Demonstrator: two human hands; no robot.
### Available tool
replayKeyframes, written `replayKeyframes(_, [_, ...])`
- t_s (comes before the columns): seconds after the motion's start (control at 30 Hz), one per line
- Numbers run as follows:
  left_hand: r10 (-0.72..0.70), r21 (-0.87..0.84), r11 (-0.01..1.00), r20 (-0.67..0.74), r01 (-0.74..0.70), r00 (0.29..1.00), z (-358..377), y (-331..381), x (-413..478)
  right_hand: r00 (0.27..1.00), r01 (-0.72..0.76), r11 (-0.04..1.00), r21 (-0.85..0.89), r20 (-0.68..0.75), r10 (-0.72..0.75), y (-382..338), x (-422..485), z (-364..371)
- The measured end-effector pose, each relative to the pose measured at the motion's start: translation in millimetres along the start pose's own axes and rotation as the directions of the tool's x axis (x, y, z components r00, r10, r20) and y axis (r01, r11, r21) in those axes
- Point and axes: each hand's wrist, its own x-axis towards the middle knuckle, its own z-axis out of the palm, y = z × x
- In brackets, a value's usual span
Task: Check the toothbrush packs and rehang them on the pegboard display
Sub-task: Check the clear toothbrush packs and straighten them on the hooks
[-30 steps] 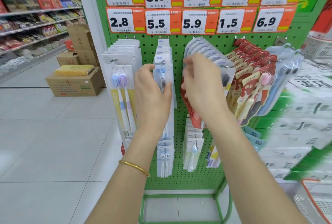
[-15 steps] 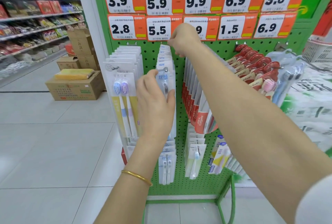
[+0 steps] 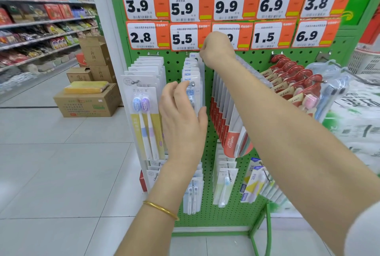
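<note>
A green pegboard [image 3: 207, 210] carries rows of toothbrush packs on hooks. My left hand [image 3: 182, 124] grips the front pack of the narrow white "NEW" row [image 3: 191, 75], fingers on its left edge and thumb on the right. My right hand [image 3: 217, 49] is raised to the back of that row, fingers pinched at the top of the rearmost pack near the peg's root. A yellow twin-brush pack [image 3: 145, 116] hangs to the left. Red-and-white Colgate packs [image 3: 230, 132] hang to the right.
Orange price tags [image 3: 183, 38] line the top of the board. Red-hooked packs [image 3: 292, 79] and clear blue-brush packs [image 3: 331, 91] hang far right. Cardboard boxes [image 3: 88, 101] sit on the tiled floor at left, beside stocked shelves [image 3: 41, 29]. Smaller packs [image 3: 224, 186] hang lower.
My right hand left the Colgate row and rose up-left to the back of the "NEW" row. The Colgate packs dropped back to hang straight. My left hand stayed on the front pack.
</note>
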Motion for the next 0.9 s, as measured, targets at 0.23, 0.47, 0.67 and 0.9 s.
replayKeyframes(0.23, [0.016,-0.007,1.000,-0.088,-0.016,0.996,-3,7,-5,0.996,0.002,0.996,-0.094,-0.089,-0.010,8,-17,-13])
replayKeyframes(0.47, [0.061,-0.127,0.989,-0.132,-0.078,0.989,-4,19,-21,0.984,0.065,0.996,-0.064,-0.164,-0.075,19,-61,-30])
replayKeyframes(0.67, [-0.122,-0.427,0.897,0.013,0.116,0.992,-11,29,-36,0.970,0.159,0.987,0.038,-0.193,-0.149,45,-120,-50])
replayKeyframes(0.9, [-0.137,-0.600,0.659,0.496,0.453,0.857,-14,48,-60,0.980,0.185,0.962,0.200,-0.115,-0.164,89,-177,-62])
